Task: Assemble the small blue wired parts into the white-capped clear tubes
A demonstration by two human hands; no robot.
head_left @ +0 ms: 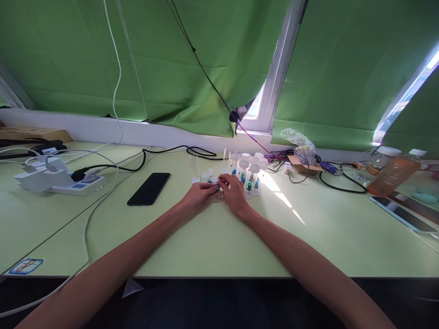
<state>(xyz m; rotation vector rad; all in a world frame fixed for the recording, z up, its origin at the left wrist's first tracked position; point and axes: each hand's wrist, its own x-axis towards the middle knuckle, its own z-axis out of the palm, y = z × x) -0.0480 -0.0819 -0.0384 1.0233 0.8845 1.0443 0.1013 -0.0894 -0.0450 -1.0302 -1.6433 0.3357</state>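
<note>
My left hand (pixel 199 196) and my right hand (pixel 235 194) meet over the table, fingertips pinched together. Between them is a small dark piece (pixel 218 185), mostly covered by the fingers, so its kind is unclear. Just right of my right hand stands a cluster of clear tubes (pixel 253 176) with white caps, some with small green and blue things inside. Several loose white caps (pixel 205 177) lie beyond my left fingers. Near those caps, a clear uncapped tube (pixel 197 165) stands upright.
A black phone (pixel 148 189) lies left of my hands, with a white power strip (pixel 77 185) and cables farther left. Behind the tubes sits a small cardboard box (pixel 302 165) with a plastic bag. Bottles (pixel 396 173) and another phone (pixel 403 214) are at the right.
</note>
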